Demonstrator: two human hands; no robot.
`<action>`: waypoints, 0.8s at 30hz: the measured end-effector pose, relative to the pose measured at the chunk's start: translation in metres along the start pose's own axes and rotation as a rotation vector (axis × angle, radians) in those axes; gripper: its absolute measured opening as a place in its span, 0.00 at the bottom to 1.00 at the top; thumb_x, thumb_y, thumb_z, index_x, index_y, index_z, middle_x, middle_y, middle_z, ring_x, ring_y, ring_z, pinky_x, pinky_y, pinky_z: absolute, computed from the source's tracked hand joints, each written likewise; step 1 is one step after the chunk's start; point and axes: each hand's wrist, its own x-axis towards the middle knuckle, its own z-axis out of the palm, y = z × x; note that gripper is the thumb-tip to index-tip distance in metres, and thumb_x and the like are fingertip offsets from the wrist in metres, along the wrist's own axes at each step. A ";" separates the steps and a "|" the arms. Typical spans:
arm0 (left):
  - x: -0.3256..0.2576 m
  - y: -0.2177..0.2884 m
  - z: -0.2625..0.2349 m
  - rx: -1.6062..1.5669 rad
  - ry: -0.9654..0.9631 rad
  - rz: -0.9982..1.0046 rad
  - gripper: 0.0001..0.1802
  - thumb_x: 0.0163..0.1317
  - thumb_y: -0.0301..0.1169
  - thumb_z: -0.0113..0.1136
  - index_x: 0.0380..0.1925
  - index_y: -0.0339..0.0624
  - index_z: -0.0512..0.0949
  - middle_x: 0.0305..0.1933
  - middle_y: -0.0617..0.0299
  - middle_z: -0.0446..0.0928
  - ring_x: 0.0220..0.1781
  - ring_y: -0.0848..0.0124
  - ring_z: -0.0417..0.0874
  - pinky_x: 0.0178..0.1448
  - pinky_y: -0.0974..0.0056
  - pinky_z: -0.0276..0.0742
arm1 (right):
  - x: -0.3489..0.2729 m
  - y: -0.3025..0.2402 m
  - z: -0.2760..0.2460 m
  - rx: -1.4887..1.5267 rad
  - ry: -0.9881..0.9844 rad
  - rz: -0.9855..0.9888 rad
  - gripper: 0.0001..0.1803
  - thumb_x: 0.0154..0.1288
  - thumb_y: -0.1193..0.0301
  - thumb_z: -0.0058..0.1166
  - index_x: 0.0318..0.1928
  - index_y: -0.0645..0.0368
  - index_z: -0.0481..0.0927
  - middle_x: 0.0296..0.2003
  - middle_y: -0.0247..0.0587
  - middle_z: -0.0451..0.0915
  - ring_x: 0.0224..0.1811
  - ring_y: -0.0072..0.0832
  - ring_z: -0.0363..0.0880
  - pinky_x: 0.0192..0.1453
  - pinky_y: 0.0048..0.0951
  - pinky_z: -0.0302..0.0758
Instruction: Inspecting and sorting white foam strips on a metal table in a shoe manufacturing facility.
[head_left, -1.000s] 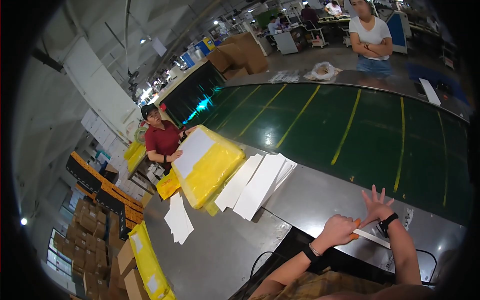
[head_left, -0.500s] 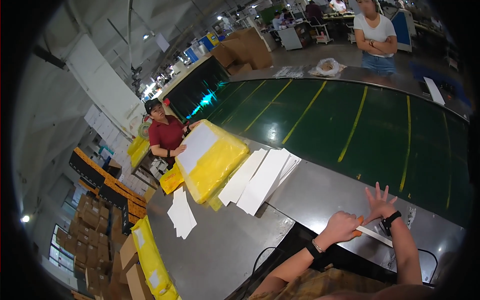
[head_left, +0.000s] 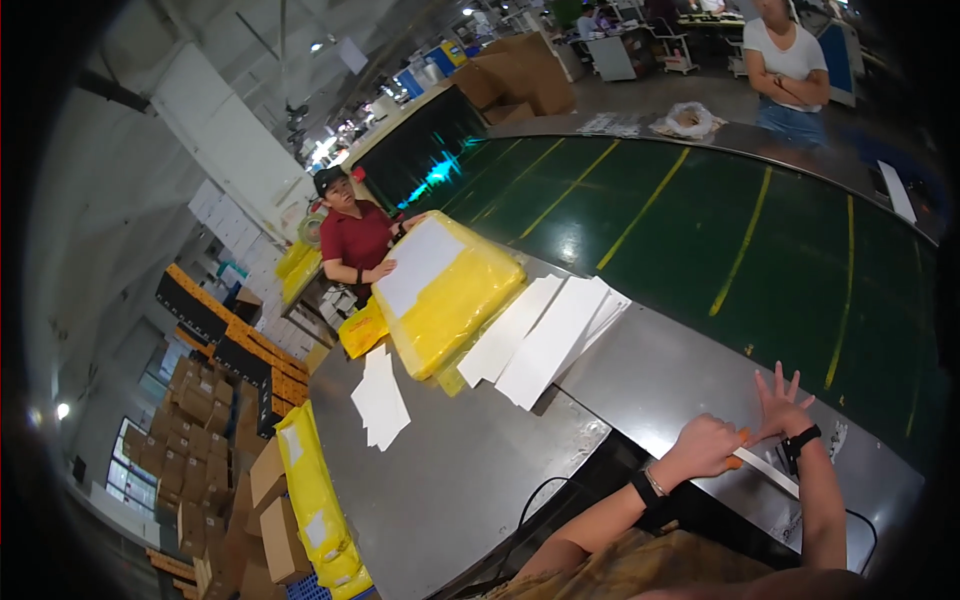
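Note:
My left hand (head_left: 702, 448) is closed in a fist over the near right part of the metal table. Small orange bits (head_left: 735, 461) show at its thumb side; I cannot make out what they belong to. From there a narrow white strip (head_left: 772, 473) runs toward my right wrist. My right hand (head_left: 782, 406) has its fingers spread and holds nothing, its heel close beside the left fist. Further left on the table lie large white sheets (head_left: 548, 345), fanned in a stack. Smaller white sheets (head_left: 380, 400) lie nearer the left side.
Beyond the table stretches a green conveyor belt (head_left: 660, 270) with yellow lines. A big yellow-wrapped package (head_left: 455, 305) rests on the table, with a co-worker's hands on it. Another yellow package (head_left: 318, 500) and cardboard boxes (head_left: 285, 540) stand left. A black cable (head_left: 528, 505) hangs by the near edge.
The view has turned slightly left, so the scene sits further right in the picture. My hands keep nearly the same pose, the left fist beside the spread right hand.

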 end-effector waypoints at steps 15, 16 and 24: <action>-0.005 -0.008 -0.006 0.003 0.029 -0.004 0.22 0.49 0.49 0.69 0.39 0.47 0.78 0.22 0.61 0.77 0.26 0.59 0.82 0.31 0.55 0.74 | 0.004 -0.015 0.002 -0.018 0.006 -0.003 0.87 0.15 0.40 0.79 0.78 0.40 0.37 0.76 0.52 0.19 0.76 0.67 0.15 0.62 0.87 0.32; -0.006 -0.005 -0.007 -0.006 0.025 -0.010 0.22 0.50 0.49 0.69 0.38 0.47 0.78 0.22 0.61 0.77 0.27 0.59 0.82 0.31 0.55 0.74 | 0.002 -0.014 0.002 -0.020 0.015 -0.012 0.87 0.14 0.40 0.79 0.78 0.40 0.37 0.76 0.53 0.19 0.76 0.67 0.15 0.62 0.87 0.31; -0.006 0.004 -0.006 0.001 0.041 -0.003 0.22 0.50 0.49 0.68 0.37 0.46 0.77 0.23 0.61 0.77 0.27 0.60 0.82 0.31 0.56 0.74 | -0.005 -0.005 0.004 0.004 0.029 -0.053 0.87 0.14 0.39 0.79 0.78 0.41 0.37 0.76 0.54 0.19 0.75 0.67 0.15 0.62 0.87 0.27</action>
